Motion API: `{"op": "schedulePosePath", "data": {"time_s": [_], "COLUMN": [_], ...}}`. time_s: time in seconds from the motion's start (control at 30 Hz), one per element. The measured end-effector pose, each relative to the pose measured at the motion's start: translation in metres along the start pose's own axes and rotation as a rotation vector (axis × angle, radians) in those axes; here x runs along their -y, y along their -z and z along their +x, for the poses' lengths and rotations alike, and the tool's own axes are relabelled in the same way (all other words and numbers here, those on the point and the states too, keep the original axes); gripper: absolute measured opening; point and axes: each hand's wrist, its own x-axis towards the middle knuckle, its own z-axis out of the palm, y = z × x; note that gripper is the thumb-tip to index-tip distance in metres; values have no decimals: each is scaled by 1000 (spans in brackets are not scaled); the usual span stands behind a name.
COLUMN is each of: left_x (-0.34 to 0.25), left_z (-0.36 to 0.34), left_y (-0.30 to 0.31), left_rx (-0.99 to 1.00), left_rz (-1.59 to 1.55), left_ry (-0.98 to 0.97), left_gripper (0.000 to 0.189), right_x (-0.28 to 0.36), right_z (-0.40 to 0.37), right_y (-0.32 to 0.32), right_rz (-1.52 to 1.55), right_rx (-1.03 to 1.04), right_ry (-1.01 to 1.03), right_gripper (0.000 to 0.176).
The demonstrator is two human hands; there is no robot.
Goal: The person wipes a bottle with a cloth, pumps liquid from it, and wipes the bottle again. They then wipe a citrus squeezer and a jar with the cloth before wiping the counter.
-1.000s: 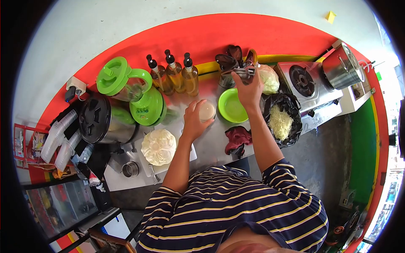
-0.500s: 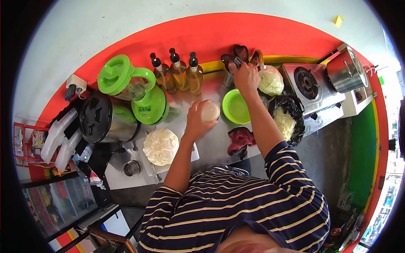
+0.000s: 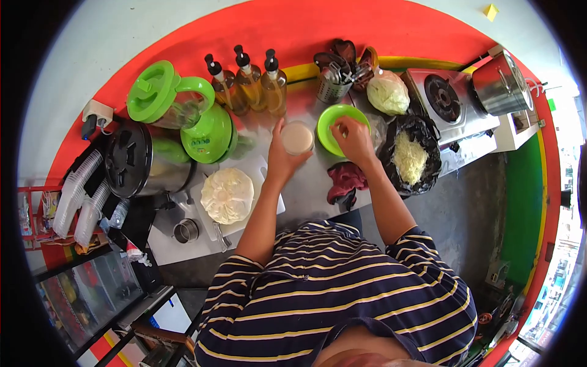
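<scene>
My left hand is closed around a round clear container with pale, cream-coloured contents, just left of the green bowl. Over the right part of the bright green bowl is my right hand, its fingers curled together. Whatever is in those fingers, if anything, is too small to make out. A dark red cloth lies on the counter below the bowl. To the right sits a black plastic bag holding pale shreds.
A cabbage rests on a white board at left, near a green blender. Three pump bottles, a utensil holder and another cabbage line the back. A stove with a pot stands right.
My right hand has moved from the utensil holder at the back down to the green bowl. My left hand still holds the container. The view has shifted slightly.
</scene>
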Motion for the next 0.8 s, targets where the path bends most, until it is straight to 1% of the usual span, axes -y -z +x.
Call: {"op": "schedulePosePath", "data": {"time_s": [0.03, 0.1, 0.13, 0.2, 0.23, 0.27, 0.33, 0.37, 0.4, 0.47, 0.5, 0.53, 0.6, 0.63, 0.67, 0.73, 0.77, 0.8], "left_x": [6, 12, 17, 22, 23, 24, 22, 20, 20, 17, 14, 13, 12, 12, 12, 12, 12, 10], "left_z": [1, -1, 0, 1, 0, -1, -4, -7, -10, -15, -17, -19, -20, -20, -20, -21, -21, -22], "left_y": [0, -3, -3, -4, -4, -5, -6, -7, -8, -8, -7, -7, -7, -7, -6, -3, -1, 1], "left_rx": [7, -11, -2, -1, -5, 5, 3, 9, -1, -11, -20, -29, -38, -50, -47, -70, -58, -56], "left_rz": [-1, 19, 17, -1, -5, -6, -31, -30, -31, -29, -11, 5, -2, -12, -12, -131, -134, -182], "left_ry": [-15, -70, -64, -112, -113, -107, -113, -112, -113, -115, -112, -112, -134, -151, -153, -174, -171, -177], "left_gripper": [103, 98, 98, 96, 95, 95, 94, 94, 94, 93, 93, 93, 93, 94, 94, 94, 94, 94], "right_x": [-6, -21, -30, -47, -57, -64, -73, -79, -78, -68, -61, -64, -71, -68, -64, -55, -50, -51], "right_z": [-18, -51, -66, -94, -103, -117, -143, -151, -158, -171, -174, -177, -179, -178, -176, -173, -174, -175], "right_y": [-1, -1, -2, -1, 2, 0, -4, -7, -13, -31, -37, -48, -70, -77, -83, -95, -96, -95], "right_rz": [-3, 32, 30, -11, -108, -107, -320, -269, -267, -371, -411, -409, -353, -318, -318, -239, -236, -236], "right_rx": [4, 166, 166, 229, 331, 332, 187, 289, 288, 189, 255, 251, 164, 171, 168, 270, 308, 306], "right_ry": [-11, -1, -13, -56, -119, -130, 28, -39, -42, -2, -32, -34, 69, 90, 88, 274, 308, 291], "right_gripper": [20, 18, 18, 20, 37, 37, 66, 88, 88, 90, 90, 90, 86, 76, 76, 66, 59, 59]}}
